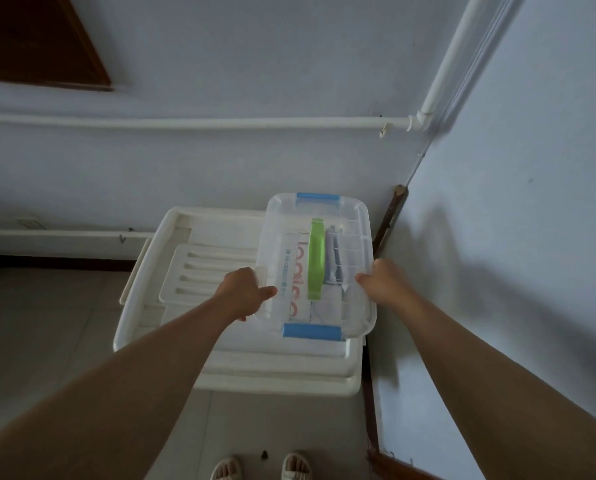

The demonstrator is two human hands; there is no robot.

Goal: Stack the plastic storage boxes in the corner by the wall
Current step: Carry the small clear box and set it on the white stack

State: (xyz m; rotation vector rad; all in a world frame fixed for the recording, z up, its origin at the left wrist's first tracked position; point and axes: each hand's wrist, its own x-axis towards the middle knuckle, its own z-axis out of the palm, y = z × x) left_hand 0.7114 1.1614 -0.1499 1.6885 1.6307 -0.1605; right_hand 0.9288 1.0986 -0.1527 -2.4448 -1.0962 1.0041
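A small clear plastic box [352, 220] with blue latches and a green handle sits over the right part of a large white storage box [282, 375] standing in the corner. Papers and small items show through its lid. My left hand [242, 294] grips the clear box's left side, and my right hand [384, 284] grips its right side. Whether the clear box rests on the white lid or hovers just above it, I cannot tell.
Two pale walls meet right behind the boxes, with white pipes [220, 123] along them and a dark skirting strip [369, 393] at the right. The floor is tiled. My sandalled feet [261, 467] stand in front of the white box.
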